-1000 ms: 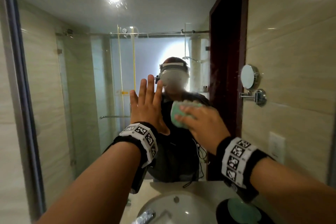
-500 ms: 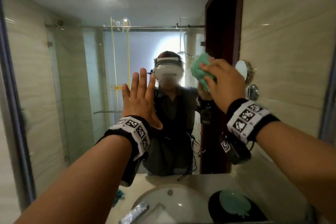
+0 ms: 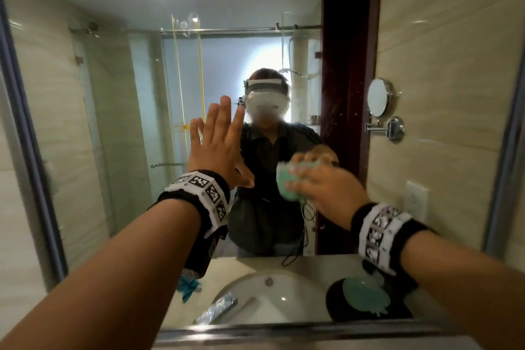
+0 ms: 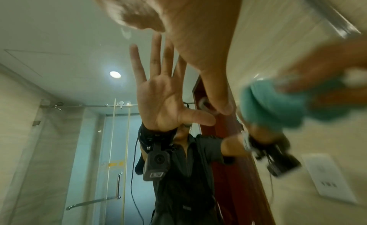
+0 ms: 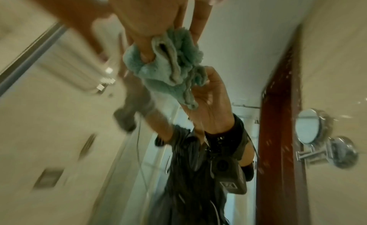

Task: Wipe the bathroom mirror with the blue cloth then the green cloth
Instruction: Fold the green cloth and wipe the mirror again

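The bathroom mirror (image 3: 113, 122) fills the head view. My left hand (image 3: 218, 145) lies flat against the glass with straight fingers, left of centre; its palm (image 4: 198, 39) shows in the left wrist view above its own reflection. My right hand (image 3: 324, 190) grips the bunched green cloth (image 3: 287, 185) and presses it on the glass lower right of the left hand. The green cloth (image 5: 170, 68) sits crumpled between the fingers, and it (image 4: 278, 102) is blurred in the left wrist view. A blue cloth (image 3: 189, 285) lies on the counter, reflected just below my left wrist.
Reflected in the glass are a white sink (image 3: 270, 293), a chrome faucet (image 3: 218, 308), a black dish holding a green item (image 3: 363, 298), a round shaving mirror (image 3: 379, 98) on an arm, a wall socket (image 3: 416, 202) and a dark red door (image 3: 346, 94).
My right hand swept the green cloth up to the right, then back down to the lower middle of the glass. The left hand stayed flat on the mirror.
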